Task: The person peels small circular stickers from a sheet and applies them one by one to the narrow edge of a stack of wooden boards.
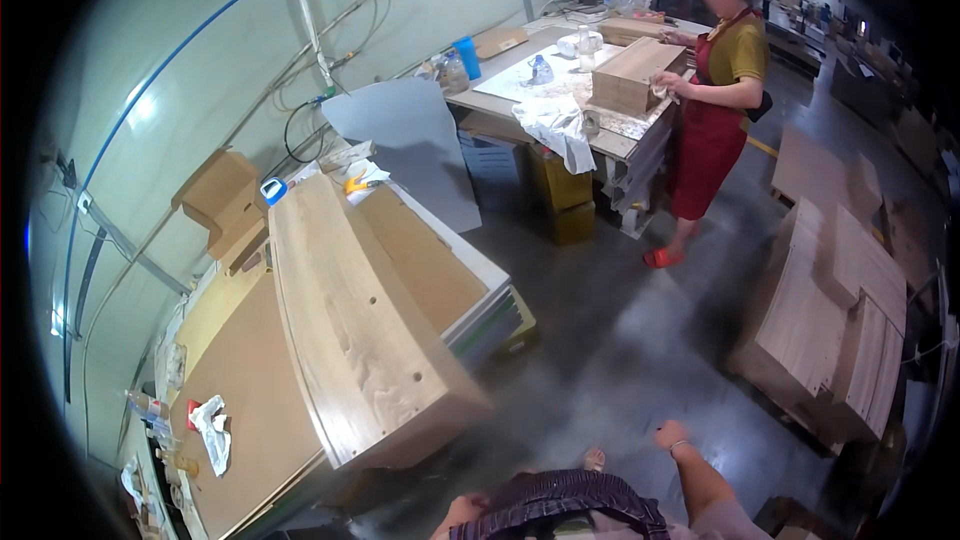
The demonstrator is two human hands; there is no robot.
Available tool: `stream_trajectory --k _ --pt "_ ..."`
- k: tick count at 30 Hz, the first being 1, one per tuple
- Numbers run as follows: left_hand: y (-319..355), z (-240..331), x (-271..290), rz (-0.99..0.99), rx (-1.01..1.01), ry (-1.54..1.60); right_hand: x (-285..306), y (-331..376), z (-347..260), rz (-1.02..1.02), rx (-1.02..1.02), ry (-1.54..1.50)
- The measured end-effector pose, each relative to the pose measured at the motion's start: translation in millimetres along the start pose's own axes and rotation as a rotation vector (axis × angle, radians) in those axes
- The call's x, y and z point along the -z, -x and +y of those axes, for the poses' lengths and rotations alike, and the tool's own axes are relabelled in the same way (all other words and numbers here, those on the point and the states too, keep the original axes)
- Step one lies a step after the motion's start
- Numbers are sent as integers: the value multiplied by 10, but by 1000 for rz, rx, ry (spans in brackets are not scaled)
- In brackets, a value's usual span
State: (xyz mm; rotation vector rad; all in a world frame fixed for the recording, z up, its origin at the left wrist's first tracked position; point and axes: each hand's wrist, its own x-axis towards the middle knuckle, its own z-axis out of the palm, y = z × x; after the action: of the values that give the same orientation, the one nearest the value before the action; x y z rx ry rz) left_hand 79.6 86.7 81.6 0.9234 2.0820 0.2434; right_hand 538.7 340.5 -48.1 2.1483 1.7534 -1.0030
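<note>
A long wood-grain drawer or cabinet box (pixel 350 340) with small round holes lies on the cardboard-topped workbench in front of me, its near end past the bench edge. My left hand (pixel 466 510) is low in front of my body, below that near end and apart from it; its fingers are mostly hidden. Out to the right over the floor is my right hand (pixel 674 434), its fingers curled in and nothing seen in them. It touches no object.
A co-worker in a red apron (pixel 700 140) handles a wooden box (pixel 635 75) on the far table. Wood-grain panels (pixel 830 310) are stacked at the right. A white cloth (pixel 211 435) lies on the bench's left, and an open cardboard box (pixel 225 202) sits by the wall.
</note>
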Motion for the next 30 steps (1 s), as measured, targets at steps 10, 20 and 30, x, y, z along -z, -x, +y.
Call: stream_trajectory --k 10,20,30 --pt "-1548 -270 -517 -243 22 -9 677 -702 -1252 -323 502 105" --pt "-2259 878 -74 -145 116 61 1689 -1208 -2231 -627 322 221" --pt "-2144 1354 -4 44 292 387 2556 -3377 -4800 -146 737 721"
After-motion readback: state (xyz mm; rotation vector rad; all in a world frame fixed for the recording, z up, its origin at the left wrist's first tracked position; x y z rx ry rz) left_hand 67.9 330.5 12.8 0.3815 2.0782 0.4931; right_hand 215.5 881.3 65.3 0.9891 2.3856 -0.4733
